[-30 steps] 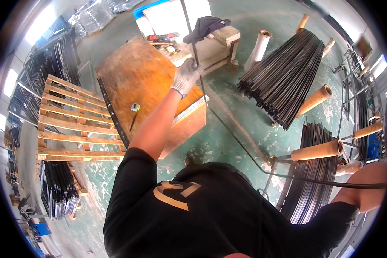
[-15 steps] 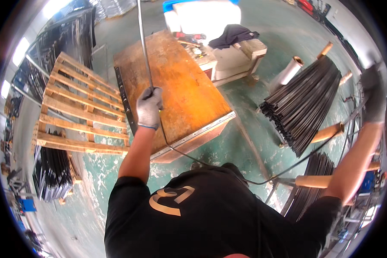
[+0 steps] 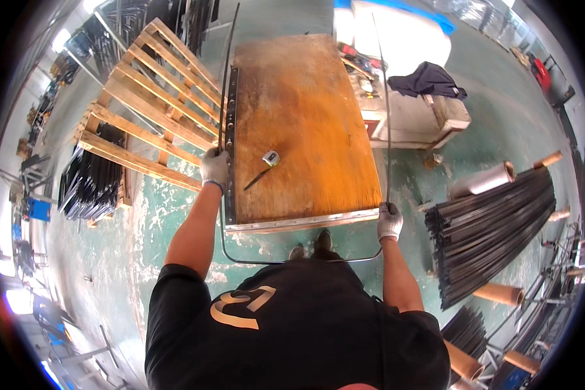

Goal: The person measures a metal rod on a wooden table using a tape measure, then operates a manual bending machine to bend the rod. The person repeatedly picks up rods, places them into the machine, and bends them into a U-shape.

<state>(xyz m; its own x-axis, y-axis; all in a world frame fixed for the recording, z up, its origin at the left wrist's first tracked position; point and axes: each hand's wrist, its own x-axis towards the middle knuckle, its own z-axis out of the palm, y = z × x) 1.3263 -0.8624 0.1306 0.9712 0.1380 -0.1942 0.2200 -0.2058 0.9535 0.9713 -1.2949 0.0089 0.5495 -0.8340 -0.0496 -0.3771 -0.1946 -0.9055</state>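
A thin dark metal rod bent into a U (image 3: pixel 388 143) is in both my hands. Its two long legs reach away from me along the sides of the wooden worktable (image 3: pixel 299 123), and its rounded bottom crosses close before my body. In a grey-white work glove, my left hand (image 3: pixel 215 166) is closed around the left leg beside the table's left edge. My right hand (image 3: pixel 389 221), gloved likewise, grips the right leg by the table's near right corner. On the tabletop lie a tape measure (image 3: pixel 270 158) and a slim black pen-like tool (image 3: pixel 257 179).
A wooden pallet (image 3: pixel 149 104) leans at the left, with black bars (image 3: pixel 88 182) beneath it. At the right is a large stack of dark bars (image 3: pixel 494 227) beside a wrapped roll (image 3: pixel 484 182). A worn sofa (image 3: pixel 409 120) with dark cloth (image 3: pixel 429 80) stands behind right.
My right hand has come down from the far right to the table's near corner. The rod has swung level around the table, and my left hand has moved to its left side. The view has turned.
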